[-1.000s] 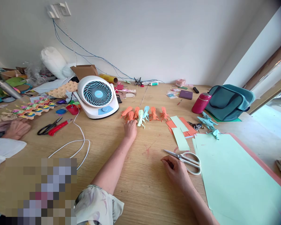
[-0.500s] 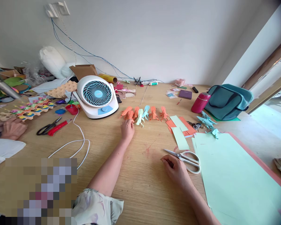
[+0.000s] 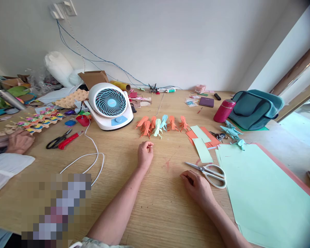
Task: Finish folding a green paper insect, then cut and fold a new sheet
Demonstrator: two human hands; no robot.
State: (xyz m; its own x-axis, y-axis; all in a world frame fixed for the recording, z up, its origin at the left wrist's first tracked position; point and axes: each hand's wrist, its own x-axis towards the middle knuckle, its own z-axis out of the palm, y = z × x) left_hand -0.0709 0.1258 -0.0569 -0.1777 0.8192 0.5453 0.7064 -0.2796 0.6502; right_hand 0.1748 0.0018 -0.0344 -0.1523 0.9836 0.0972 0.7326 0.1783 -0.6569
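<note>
My left hand (image 3: 145,153) rests on the wooden table (image 3: 150,206) with its fingers loosely curled, holding nothing. It lies a short way in front of a row of folded paper figures (image 3: 160,124), orange, pale green and blue. My right hand (image 3: 197,184) lies on the table with its fingers curled under, just left of the white-handled scissors (image 3: 209,170). Nothing shows in it.
Large pale green sheets (image 3: 263,196) cover the right side. Cut paper strips (image 3: 203,141), a white desk fan (image 3: 111,105) with its white cable (image 3: 90,158), a red bottle (image 3: 223,111) and a teal bag (image 3: 255,108) stand behind. Another person's hand (image 3: 18,142) rests at the far left near black and red scissors (image 3: 60,139).
My left hand has let go of the paper figures and drawn back toward me. My right hand has stayed beside the scissors. The view shifted slightly.
</note>
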